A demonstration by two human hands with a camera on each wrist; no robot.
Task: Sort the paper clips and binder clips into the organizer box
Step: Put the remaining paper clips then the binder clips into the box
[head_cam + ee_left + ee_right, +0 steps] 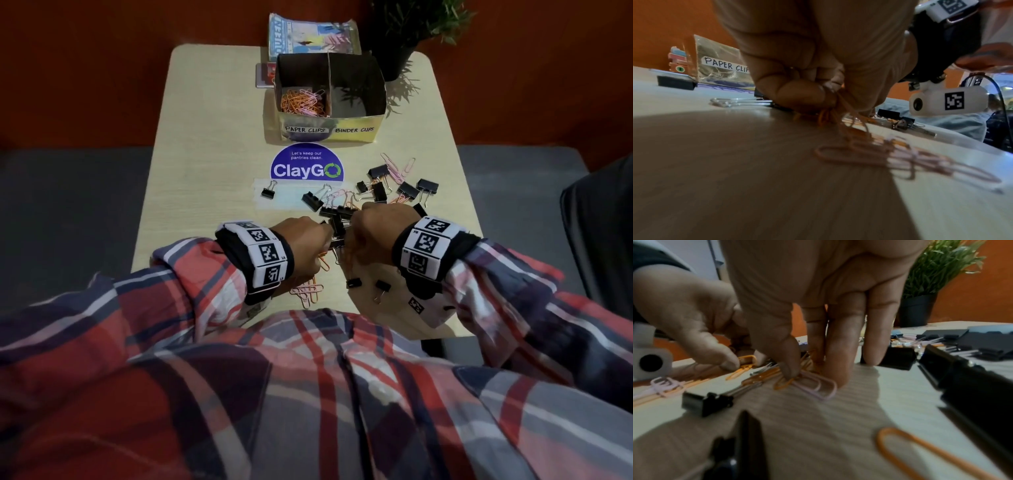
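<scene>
The organizer box (356,132) stands at the table's far middle. Its left compartment, labelled paper clips, holds orange and pink paper clips (303,101). The binder clips compartment (352,99) looks empty. Both hands meet low over the mixed pile near the table's front. My left hand (325,240) (830,100) has curled fingers that pinch orange paper clips (824,116). My right hand (356,236) (807,371) pinches an orange clip (783,383) and a pink clip (818,386) between thumb and fingers against the tabletop. Black binder clips (380,190) lie scattered just beyond the hands.
A potted plant (407,37) stands at the back right and a stack of books (308,36) behind the box. A round ClayGo sticker (306,168) lies in front of the box. More paper clips (306,293) and two small binder clips (368,286) lie near the front edge.
</scene>
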